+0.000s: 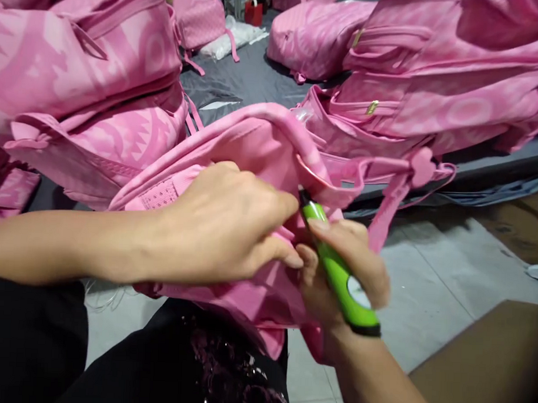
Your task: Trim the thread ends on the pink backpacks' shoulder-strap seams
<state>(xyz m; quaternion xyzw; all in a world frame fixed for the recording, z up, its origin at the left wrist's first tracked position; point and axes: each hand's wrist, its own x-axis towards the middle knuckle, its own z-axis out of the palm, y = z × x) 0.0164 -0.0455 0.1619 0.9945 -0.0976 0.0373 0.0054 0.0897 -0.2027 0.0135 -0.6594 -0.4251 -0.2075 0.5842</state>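
Observation:
A pink bag (pixel 271 143) lies open across my lap, its rounded rim arching upward and its lining showing. My left hand (pixel 242 224) reaches across it, thumb and forefinger pinching the pink fabric near the middle. In my right hand (pixel 341 263) is a green tool (pixel 337 280) with a black tip and black end, shaped like a thick pen. The tip points up and away, close to the bag's inner edge and just right of my left forefinger. A pink strap (pixel 387 211) hangs at the bag's right side.
Pink patterned backpacks are piled at the left (pixel 124 61) and right (pixel 423 71) on a dark grey covered surface (pixel 238 77). Clear plastic wrapping (pixel 239 36) lies behind. A brown cardboard box (pixel 484 362) stands at the lower right on the tiled floor (pixel 416 283).

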